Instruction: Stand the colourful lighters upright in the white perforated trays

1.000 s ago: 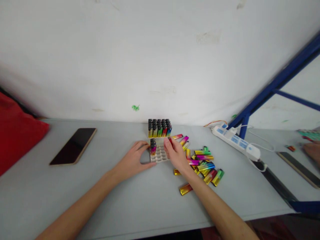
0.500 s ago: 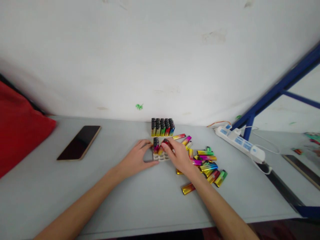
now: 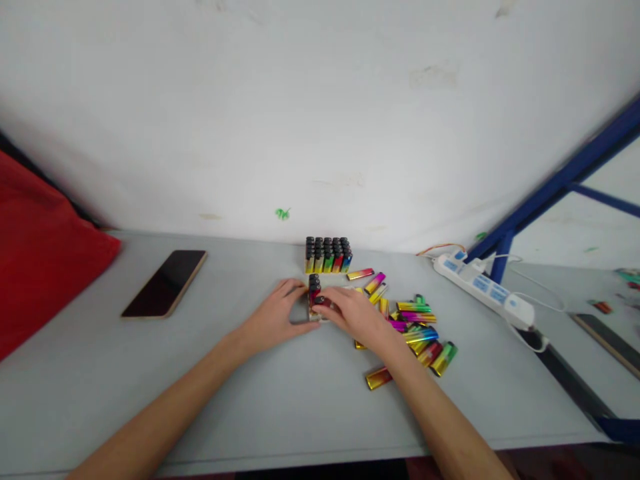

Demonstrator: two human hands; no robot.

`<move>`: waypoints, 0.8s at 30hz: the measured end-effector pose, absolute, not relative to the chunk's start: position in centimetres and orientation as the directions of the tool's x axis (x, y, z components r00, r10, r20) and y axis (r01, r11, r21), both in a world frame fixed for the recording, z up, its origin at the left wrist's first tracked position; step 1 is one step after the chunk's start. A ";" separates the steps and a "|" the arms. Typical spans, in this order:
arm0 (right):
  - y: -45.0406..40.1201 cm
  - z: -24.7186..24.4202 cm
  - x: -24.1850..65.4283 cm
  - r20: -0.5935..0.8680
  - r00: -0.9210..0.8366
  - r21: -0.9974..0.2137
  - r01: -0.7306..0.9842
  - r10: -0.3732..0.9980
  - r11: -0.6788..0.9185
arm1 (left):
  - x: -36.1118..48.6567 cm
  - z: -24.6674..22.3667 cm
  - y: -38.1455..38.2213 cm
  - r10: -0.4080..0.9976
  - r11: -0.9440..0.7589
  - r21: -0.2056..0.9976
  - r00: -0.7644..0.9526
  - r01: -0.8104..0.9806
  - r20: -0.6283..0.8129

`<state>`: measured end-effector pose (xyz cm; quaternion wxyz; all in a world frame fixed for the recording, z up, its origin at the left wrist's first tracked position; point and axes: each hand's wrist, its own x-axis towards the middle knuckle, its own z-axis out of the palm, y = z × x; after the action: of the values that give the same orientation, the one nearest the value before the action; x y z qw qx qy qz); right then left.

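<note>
A pale tray with holes (image 3: pixel 311 319) lies on the table, partly covered by my right hand. Several upright lighters (image 3: pixel 314 285) with black tops stand along its left side. My left hand (image 3: pixel 281 310) grips the tray's left edge, thumb at the front corner and fingers at the back. With my right hand (image 3: pixel 353 312) I pinch a red lighter (image 3: pixel 323 302) over the tray, close to the front of the standing ones; its lower end is hidden. Behind the tray stands a tight block of upright lighters (image 3: pixel 329 257) in colourful wrappers.
Loose lighters (image 3: pixel 417 317) lie heaped right of the tray, one (image 3: pixel 379 378) nearer me. A phone (image 3: pixel 165 283) rests at left beside a red cloth (image 3: pixel 45 247). At right are a power strip (image 3: pixel 484 287) with cables and a blue metal frame (image 3: pixel 530 203).
My right hand has moved slightly left and toward me with the red lighter, lowering it at the tray's left side. My left hand keeps its place on the tray.
</note>
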<state>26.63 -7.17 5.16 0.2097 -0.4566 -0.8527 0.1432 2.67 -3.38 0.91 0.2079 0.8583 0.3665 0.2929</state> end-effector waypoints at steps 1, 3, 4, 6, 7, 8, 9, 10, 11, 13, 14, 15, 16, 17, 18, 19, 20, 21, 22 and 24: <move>-7.2 5.2 26.3 0.218 -0.453 -0.403 0.765 0.864 0.503 | 2.6 0.9 -3.3 0.748 -0.649 0.572 0.562 0.502 0.354; -7.3 5.4 25.8 0.213 -0.384 -0.356 0.826 0.899 0.437 | 2.6 0.9 -3.2 0.740 -0.656 0.569 0.568 0.495 0.360; -7.4 5.4 25.7 0.214 -0.371 -0.347 0.836 0.904 0.425 | 2.5 0.8 -3.2 0.738 -0.659 0.567 0.571 0.494 0.360; -7.5 5.5 25.8 0.215 -0.382 -0.352 0.828 0.899 0.436 | 2.5 0.8 -3.1 0.739 -0.658 0.563 0.571 0.500 0.357; -7.5 5.6 26.0 0.209 -0.389 -0.364 0.821 0.897 0.440 | 2.4 0.7 -3.1 0.741 -0.656 0.562 0.570 0.504 0.354; -7.5 5.7 26.4 0.199 -0.386 -0.381 0.817 0.901 0.434 | 2.4 0.7 -3.0 0.744 -0.653 0.560 0.569 0.510 0.350; -7.4 5.8 27.0 0.192 -0.364 -0.398 0.820 0.911 0.412 | 2.4 0.6 -3.0 0.747 -0.651 0.558 0.567 0.514 0.348; -7.2 6.0 27.7 0.194 -0.319 -0.409 0.833 0.928 0.372 | 2.4 0.5 -2.9 0.749 -0.649 0.556 0.564 0.519 0.348; -6.9 6.2 28.5 0.207 -0.248 -0.413 0.855 0.946 0.315 | 2.4 0.5 -2.9 0.751 -0.648 0.552 0.559 0.524 0.350; -6.2 6.5 30.6 0.253 -0.050 -0.400 0.904 0.966 0.152 | 2.3 0.4 -2.8 0.753 -0.650 0.541 0.551 0.534 0.361; -5.8 6.6 31.8 0.266 0.051 -0.391 0.918 0.963 0.060 | 2.3 0.4 -2.8 0.750 -0.654 0.533 0.550 0.537 0.366; -5.5 6.6 32.9 0.262 0.138 -0.387 0.922 0.955 -0.027 | 2.3 0.5 -2.7 0.745 -0.661 0.522 0.554 0.539 0.371; -5.2 6.5 34.0 0.244 0.202 -0.382 0.919 0.948 -0.097 | 2.3 0.5 -2.6 0.739 -0.669 0.509 0.561 0.541 0.374; -5.0 6.3 34.9 0.216 0.245 -0.370 0.916 0.945 -0.153 | 2.2 0.5 -2.5 0.731 -0.678 0.495 0.567 0.543 0.379; -4.8 6.0 35.6 0.182 0.274 -0.352 0.915 0.944 -0.197 | 2.2 0.4 -2.4 0.725 -0.686 0.481 0.572 0.547 0.383; -4.7 5.7 36.1 0.148 0.290 -0.328 0.916 0.946 -0.230 | 2.1 0.4 -2.2 0.721 -0.691 0.467 0.575 0.551 0.387; -4.7 5.3 36.4 0.116 0.298 -0.302 0.920 0.948 -0.252 | 2.1 0.3 -2.1 0.719 -0.694 0.454 0.575 0.558 0.392; -4.7 5.0 36.5 0.090 0.296 -0.277 0.925 0.951 -0.262 | 2.1 0.1 -1.9 0.718 -0.695 0.443 0.572 0.566 0.396; -4.6 4.7 36.3 0.071 0.291 -0.257 0.929 0.954 -0.265 | 2.1 -0.1 -1.8 0.719 -0.695 0.431 0.567 0.576 0.401; -4.5 4.4 35.8 0.049 0.273 -0.236 0.938 0.961 -0.255 | 2.0 -0.5 -1.5 0.719 -0.695 0.402 0.560 0.596 0.412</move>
<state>35.79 -4.53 4.42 0.1094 -0.7904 -0.6005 0.0524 2.01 -1.51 -0.47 0.1089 0.8764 0.3750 0.2817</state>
